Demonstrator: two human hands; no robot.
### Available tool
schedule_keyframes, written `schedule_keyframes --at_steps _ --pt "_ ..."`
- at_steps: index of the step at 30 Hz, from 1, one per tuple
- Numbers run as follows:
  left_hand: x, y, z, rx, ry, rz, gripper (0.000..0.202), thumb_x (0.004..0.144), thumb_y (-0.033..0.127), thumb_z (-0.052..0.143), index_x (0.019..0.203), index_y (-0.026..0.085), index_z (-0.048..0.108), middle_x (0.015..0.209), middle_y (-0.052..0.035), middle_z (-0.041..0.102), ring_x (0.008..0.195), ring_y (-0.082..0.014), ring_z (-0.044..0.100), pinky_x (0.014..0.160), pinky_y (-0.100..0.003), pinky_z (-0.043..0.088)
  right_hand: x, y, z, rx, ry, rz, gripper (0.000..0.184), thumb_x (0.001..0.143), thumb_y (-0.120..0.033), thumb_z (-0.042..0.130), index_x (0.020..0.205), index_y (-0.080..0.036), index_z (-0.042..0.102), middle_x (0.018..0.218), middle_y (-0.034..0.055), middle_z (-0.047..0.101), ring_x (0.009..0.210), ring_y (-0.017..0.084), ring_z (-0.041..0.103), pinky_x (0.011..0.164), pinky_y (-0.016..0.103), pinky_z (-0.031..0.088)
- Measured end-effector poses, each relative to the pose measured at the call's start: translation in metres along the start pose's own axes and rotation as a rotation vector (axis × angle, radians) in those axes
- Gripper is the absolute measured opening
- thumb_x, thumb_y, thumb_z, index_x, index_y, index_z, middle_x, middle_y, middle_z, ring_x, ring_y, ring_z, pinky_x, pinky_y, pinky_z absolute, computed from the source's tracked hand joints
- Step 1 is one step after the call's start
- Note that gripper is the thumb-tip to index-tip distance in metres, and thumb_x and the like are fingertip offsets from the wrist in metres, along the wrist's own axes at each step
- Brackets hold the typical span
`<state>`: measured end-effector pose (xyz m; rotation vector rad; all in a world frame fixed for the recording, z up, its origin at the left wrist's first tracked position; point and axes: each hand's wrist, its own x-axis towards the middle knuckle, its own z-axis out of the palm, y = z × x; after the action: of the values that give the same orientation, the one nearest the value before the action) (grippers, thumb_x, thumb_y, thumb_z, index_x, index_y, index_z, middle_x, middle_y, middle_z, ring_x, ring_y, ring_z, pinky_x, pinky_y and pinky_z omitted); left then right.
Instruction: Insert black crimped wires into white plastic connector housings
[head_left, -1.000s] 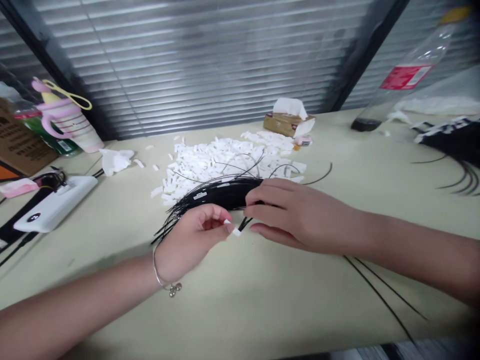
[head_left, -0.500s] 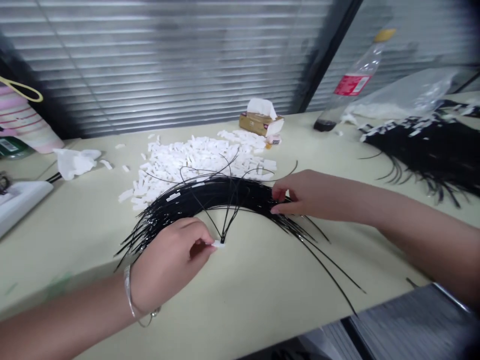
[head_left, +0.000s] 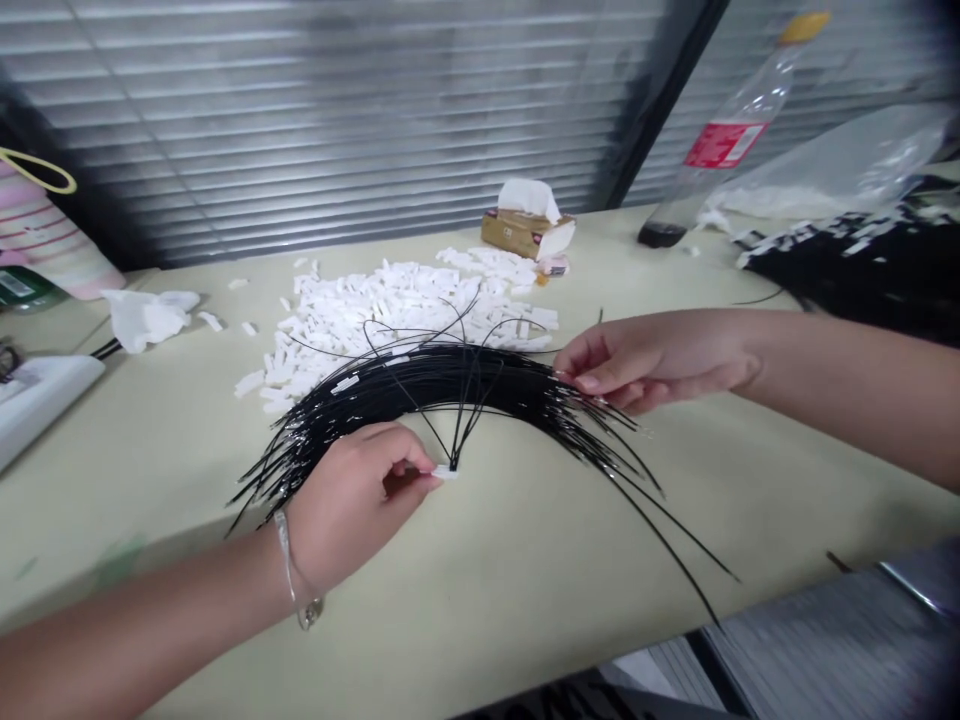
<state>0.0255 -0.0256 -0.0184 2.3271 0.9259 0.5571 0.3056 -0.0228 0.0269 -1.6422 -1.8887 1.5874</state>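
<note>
My left hand [head_left: 352, 505] pinches a small white connector [head_left: 445, 471] from which a few thin black wires rise into a curved bundle of black wires [head_left: 435, 385] lying on the pale table [head_left: 525, 560]. My right hand [head_left: 652, 360] is closed in a pinch on wire strands at the right side of the bundle. Behind the bundle lies a heap of small white connectors [head_left: 390, 310]. A bracelet [head_left: 296, 590] hangs on my left wrist.
A tissue box [head_left: 525, 230] and a plastic bottle [head_left: 720, 150] stand at the back. Another pile of black wires [head_left: 862, 275] and a clear bag [head_left: 825, 170] lie at right. A crumpled tissue [head_left: 150, 315], a white box [head_left: 37, 400] and a pink cup [head_left: 45, 240] sit at left.
My right hand left the connector, moved right to the bundle's edge and lifted slightly with pinched strands. My left hand stays pinched on the white connector. The view turned right.
</note>
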Motion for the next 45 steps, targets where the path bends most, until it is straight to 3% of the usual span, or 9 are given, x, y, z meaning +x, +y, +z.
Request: schedule_keyframes --at_steps 4,8,12,18,24,30,39,42,45 --pt "0.001 0.003 0.000 0.043 0.020 -0.025 0.008 0.075 0.010 0.059 0.073 0.017 0.061 0.065 0.0022 0.058 0.053 -0.0085 0.050 0.049 -0.019 0.041 -0.009 -0.004 0.023 0.298 0.021 0.013 0.035 0.067 -0.052 0.066 0.066 -0.020 0.051 0.056 -0.0051 0.044 0.039 0.003 0.024 0.032 0.018 0.017" --pt "0.002 0.002 0.000 0.010 0.012 -0.048 0.009 0.074 0.009 0.062 0.077 0.017 0.065 0.062 0.0033 0.057 0.052 -0.0081 0.048 0.048 -0.018 0.039 -0.009 -0.009 0.042 0.629 0.014 0.118 0.023 0.065 -0.030 0.074 0.072 -0.017 0.056 0.060 -0.0033 0.056 0.046 0.003 0.045 0.039 0.013 0.036" --pt "0.003 -0.002 0.000 -0.048 -0.015 -0.042 0.012 0.074 0.008 0.063 0.080 0.016 0.069 0.070 0.0008 0.063 0.055 -0.0080 0.051 0.049 -0.018 0.039 0.004 -0.007 0.051 0.541 0.016 0.115 0.018 0.064 -0.023 0.075 0.069 -0.016 0.058 0.062 -0.0013 0.060 0.059 0.008 0.058 0.058 0.020 0.052" --pt "0.004 -0.004 -0.001 -0.116 -0.085 -0.004 0.014 0.075 0.004 0.061 0.077 0.015 0.069 0.075 -0.0003 0.066 0.058 -0.0079 0.052 0.051 -0.018 0.039 0.027 -0.013 0.062 0.440 0.197 -0.066 0.020 0.061 -0.021 0.073 0.077 -0.021 0.061 0.072 -0.0039 0.060 0.071 0.012 0.059 0.072 0.028 0.052" --pt "0.003 0.001 -0.002 -0.119 -0.053 -0.145 0.010 0.072 0.010 0.066 0.072 0.018 0.059 0.062 0.0053 0.056 0.053 -0.0080 0.046 0.048 -0.019 0.035 0.037 -0.024 0.080 0.288 0.384 -0.234 0.019 0.062 -0.019 0.070 0.080 -0.020 0.062 0.072 -0.0036 0.062 0.070 0.013 0.058 0.066 0.027 0.046" --pt "0.003 0.002 -0.002 -0.181 -0.019 -0.180 0.037 0.068 0.008 0.069 0.082 0.022 0.038 0.065 0.0096 0.062 0.053 -0.0078 0.048 0.051 -0.018 0.037 0.040 -0.028 0.094 0.343 0.433 -0.305 0.020 0.063 -0.011 0.067 0.079 -0.020 0.059 0.066 -0.0063 0.061 0.061 0.008 0.058 0.058 0.020 0.047" --pt "0.004 -0.001 -0.002 -0.162 -0.029 -0.134 0.039 0.066 0.011 0.071 0.092 0.023 0.045 0.064 0.0105 0.062 0.052 -0.0094 0.053 0.052 -0.020 0.037 0.039 -0.035 0.093 0.301 0.397 -0.419 0.021 0.062 -0.003 0.070 0.068 -0.020 0.061 0.066 -0.0075 0.066 0.063 0.007 0.064 0.056 0.013 0.052" --pt "0.005 0.001 -0.004 -0.123 -0.032 -0.148 0.030 0.065 0.012 0.072 0.084 0.022 0.050 0.058 0.0117 0.056 0.049 -0.0087 0.048 0.052 -0.019 0.035 0.039 -0.040 0.093 0.262 0.386 -0.433 0.020 0.063 -0.002 0.069 0.062 -0.019 0.059 0.064 -0.0076 0.065 0.062 0.007 0.064 0.055 0.011 0.051" --pt "0.005 0.001 -0.004 -0.113 -0.041 -0.155 0.025 0.065 0.012 0.072 0.072 0.021 0.050 0.052 0.0122 0.049 0.046 -0.0083 0.045 0.051 -0.019 0.034 0.040 -0.045 0.094 0.223 0.387 -0.455 0.020 0.065 -0.001 0.067 0.070 -0.020 0.064 0.067 -0.0075 0.067 0.062 0.007 0.065 0.057 0.012 0.053"
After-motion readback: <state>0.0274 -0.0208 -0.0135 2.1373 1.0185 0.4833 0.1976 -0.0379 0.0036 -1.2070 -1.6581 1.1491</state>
